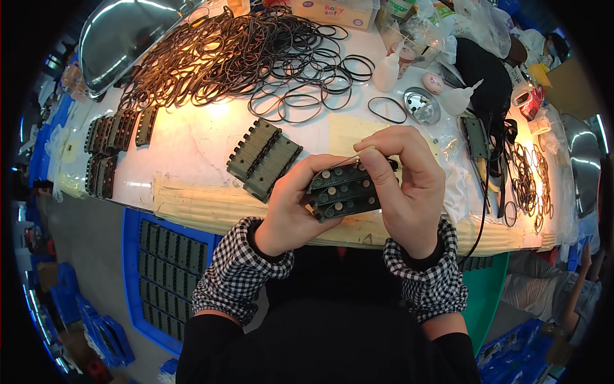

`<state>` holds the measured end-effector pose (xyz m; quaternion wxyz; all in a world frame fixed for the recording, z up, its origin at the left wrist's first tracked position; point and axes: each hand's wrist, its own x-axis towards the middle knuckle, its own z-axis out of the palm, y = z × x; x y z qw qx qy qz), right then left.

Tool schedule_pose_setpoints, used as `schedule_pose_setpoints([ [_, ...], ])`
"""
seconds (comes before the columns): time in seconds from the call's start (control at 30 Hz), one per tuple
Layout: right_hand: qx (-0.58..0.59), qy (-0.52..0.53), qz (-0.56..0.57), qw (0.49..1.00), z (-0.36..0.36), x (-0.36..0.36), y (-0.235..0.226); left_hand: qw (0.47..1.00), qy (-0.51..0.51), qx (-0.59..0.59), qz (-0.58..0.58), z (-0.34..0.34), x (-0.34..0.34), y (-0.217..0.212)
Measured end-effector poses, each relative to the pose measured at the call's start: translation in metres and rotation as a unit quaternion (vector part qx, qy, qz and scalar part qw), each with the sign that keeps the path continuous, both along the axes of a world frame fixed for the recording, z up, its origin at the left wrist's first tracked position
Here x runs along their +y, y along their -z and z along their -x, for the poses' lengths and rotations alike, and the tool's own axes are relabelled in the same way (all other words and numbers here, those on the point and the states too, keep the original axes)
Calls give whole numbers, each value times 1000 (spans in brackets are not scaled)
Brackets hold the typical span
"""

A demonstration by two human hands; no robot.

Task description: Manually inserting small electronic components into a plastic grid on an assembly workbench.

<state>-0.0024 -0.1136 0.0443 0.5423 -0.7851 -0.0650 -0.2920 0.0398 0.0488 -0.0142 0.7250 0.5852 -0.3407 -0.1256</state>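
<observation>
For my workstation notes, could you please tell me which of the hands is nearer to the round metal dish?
Right. The right hand is just below the round metal dish; the left hand is farther left.

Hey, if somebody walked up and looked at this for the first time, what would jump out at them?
Probably the two hands at centre: the left hand and right hand grip a dark green toothed plastic part between them over the near table edge. Behind them, a big tangle of black rubber bands sprawls across the far side of the white table, and a blue tray of similar parts sits low on the left.
</observation>
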Motion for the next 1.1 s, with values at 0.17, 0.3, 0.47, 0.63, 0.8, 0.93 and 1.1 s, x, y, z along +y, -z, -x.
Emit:
schedule_pose_setpoints([
  [0.17,12,-6,-42,999,3,-4,-1,1000,4,-10,4,0,0,0],
  [0.3,-8,71,-73,995,9,-24,-6,996,23,-78,-21,-5,0,-4],
  [0.47,-49,208,196,957,10,-58,4,998,32,-61,-2,-4,1,-4],
  [0.63,-26,176,280,943,10,-62,8,975,-24,-216,-39,-3,0,-7],
  [0.8,-10,166,320,933,11,-61,12,942,-36,-327,-66,1,1,-14],
  [0.93,3,147,336,930,12,-62,16,923,-39,-374,-79,2,4,-13],
  [1.1,53,194,302,932,47,-70,-1,885,-48,-449,-112,0,6,-12],
])
